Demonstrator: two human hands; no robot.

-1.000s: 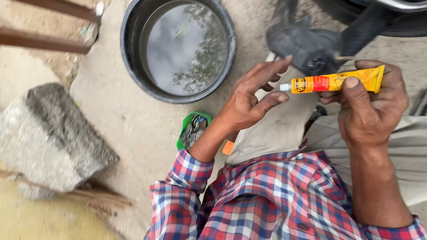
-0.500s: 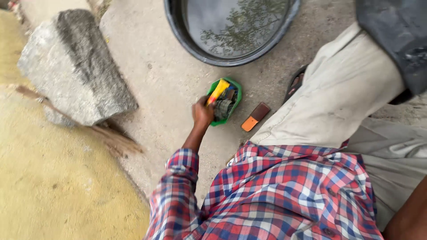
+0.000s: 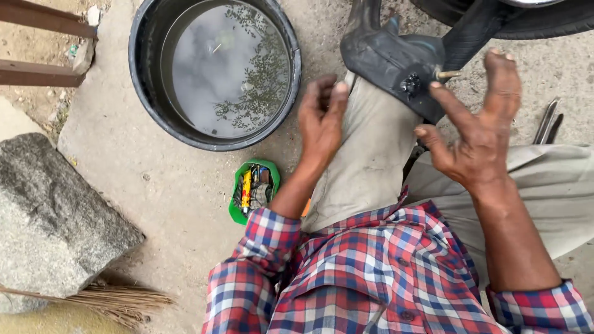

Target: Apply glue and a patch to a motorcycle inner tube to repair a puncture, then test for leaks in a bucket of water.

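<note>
Both hands are held empty above the lap. The left hand (image 3: 322,120) is raised over the knee with fingers loosely curled, and the right hand (image 3: 476,133) is spread wide just beside the black inner tube (image 3: 387,59), which is draped over the leg. A yellow glue tube (image 3: 246,188) is seen lying in the small green tray (image 3: 238,213) on the ground, near the black water basin (image 3: 213,142).

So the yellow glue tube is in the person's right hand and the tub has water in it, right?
Not quite. In the head view the yellow glue tube lies in the small green tray on the ground; the right hand is empty, fingers spread. The black tub does hold water.
</note>
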